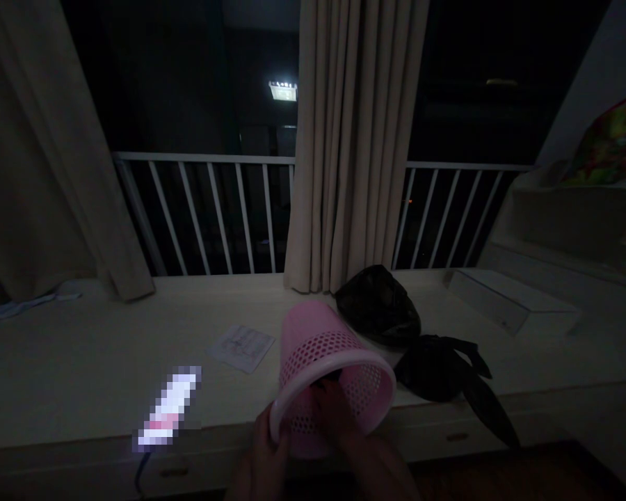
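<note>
A pink plastic wastebasket (309, 325) with a band of honeycomb holes is tilted toward me at the front edge of the ledge. My left hand (270, 440) is closed around the near left part of its rim. My right hand (332, 407) reaches through the mouth into the basket. Its fingers are in deep shadow beside something dark inside, and whether they hold it does not show. To the right of the basket lie a crumpled black plastic bag (378, 306) and a second black bag (432, 369) with its long ends trailing over the edge.
A printed sheet of paper (243, 348) lies left of the basket. A pixelated bright device (167, 409) with a cable is at the front left. A flat pale box (516, 299) sits at right. Behind are curtains (355, 139) and a white railing (209, 161).
</note>
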`<control>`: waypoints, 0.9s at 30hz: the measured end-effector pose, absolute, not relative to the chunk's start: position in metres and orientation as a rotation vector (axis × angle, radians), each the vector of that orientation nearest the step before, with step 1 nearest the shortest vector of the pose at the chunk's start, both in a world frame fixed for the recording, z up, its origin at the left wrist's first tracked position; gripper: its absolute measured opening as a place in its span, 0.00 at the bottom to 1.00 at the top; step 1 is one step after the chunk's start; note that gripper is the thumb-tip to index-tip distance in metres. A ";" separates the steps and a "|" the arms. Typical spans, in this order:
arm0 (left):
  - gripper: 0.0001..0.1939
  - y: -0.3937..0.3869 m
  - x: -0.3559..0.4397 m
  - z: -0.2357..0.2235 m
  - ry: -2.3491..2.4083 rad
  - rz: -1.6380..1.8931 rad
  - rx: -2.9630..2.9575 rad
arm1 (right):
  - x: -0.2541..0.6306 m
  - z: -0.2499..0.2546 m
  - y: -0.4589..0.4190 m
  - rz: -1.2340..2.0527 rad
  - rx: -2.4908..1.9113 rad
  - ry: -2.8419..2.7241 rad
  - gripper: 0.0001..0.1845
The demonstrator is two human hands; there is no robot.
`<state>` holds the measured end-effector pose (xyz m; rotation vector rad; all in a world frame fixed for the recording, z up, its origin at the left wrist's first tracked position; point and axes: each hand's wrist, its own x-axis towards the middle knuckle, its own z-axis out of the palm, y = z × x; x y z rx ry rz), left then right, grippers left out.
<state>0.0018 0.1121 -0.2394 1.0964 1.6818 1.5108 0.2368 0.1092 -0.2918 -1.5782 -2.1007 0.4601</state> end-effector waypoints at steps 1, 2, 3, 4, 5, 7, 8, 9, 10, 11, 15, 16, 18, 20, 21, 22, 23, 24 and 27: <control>0.32 0.112 0.002 -0.240 1.683 1.525 1.093 | 0.228 -0.286 0.118 0.427 -1.593 -2.120 0.24; 0.32 0.113 0.002 -0.240 1.684 1.540 1.089 | 0.217 -0.279 0.130 0.412 -1.590 -2.128 0.24; 0.32 0.113 0.002 -0.240 1.685 1.544 1.087 | 0.205 -0.274 0.143 0.404 -1.583 -2.133 0.24; 0.32 0.113 0.003 -0.239 1.689 1.536 1.084 | 0.195 -0.269 0.156 0.395 -1.578 -2.137 0.23; 0.32 0.113 0.003 -0.239 1.692 1.524 1.079 | 0.185 -0.265 0.168 0.387 -1.573 -2.140 0.22; 0.33 0.113 0.004 -0.238 1.688 1.509 1.066 | 0.170 -0.260 0.188 0.372 -1.567 -2.147 0.23; 0.33 0.113 0.004 -0.238 1.679 1.516 1.056 | 0.166 -0.258 0.194 0.369 -1.572 -2.150 0.23; 0.33 0.114 0.004 -0.237 1.668 1.533 1.045 | 0.163 -0.257 0.197 0.370 -1.585 -2.151 0.24; 0.34 0.114 0.005 -0.237 1.657 1.552 1.034 | 0.162 -0.256 0.199 0.372 -1.594 -2.155 0.24; 0.34 0.115 0.005 -0.236 1.647 1.562 1.025 | 0.162 -0.256 0.199 0.375 -1.602 -2.162 0.24; 0.31 0.122 0.006 -0.234 1.616 1.614 0.980 | 0.167 -0.255 0.192 0.351 -1.609 -2.207 0.23; 0.31 0.124 0.007 -0.233 1.610 1.627 0.973 | 0.168 -0.256 0.191 0.339 -1.611 -2.219 0.22; 0.30 0.127 0.007 -0.232 1.601 1.657 0.952 | 0.169 -0.258 0.191 0.320 -1.612 -2.239 0.21; 0.31 0.128 0.008 -0.231 1.593 1.684 0.911 | 0.169 -0.261 0.194 0.305 -1.613 -2.260 0.22; 0.31 0.129 0.008 -0.230 1.587 1.694 0.888 | 0.169 -0.263 0.195 0.291 -1.609 -2.268 0.22; 0.32 0.129 0.008 -0.230 1.578 1.699 0.869 | 0.170 -0.265 0.197 0.272 -1.602 -2.271 0.23; 0.33 0.129 0.009 -0.230 1.570 1.700 0.856 | 0.170 -0.268 0.199 0.252 -1.593 -2.271 0.23; 0.34 0.129 0.009 -0.229 1.567 1.693 0.851 | 0.171 -0.270 0.201 0.235 -1.586 -2.270 0.23; 0.35 0.129 0.009 -0.229 1.589 1.666 0.861 | 0.172 -0.278 0.204 0.211 -1.575 -2.260 0.22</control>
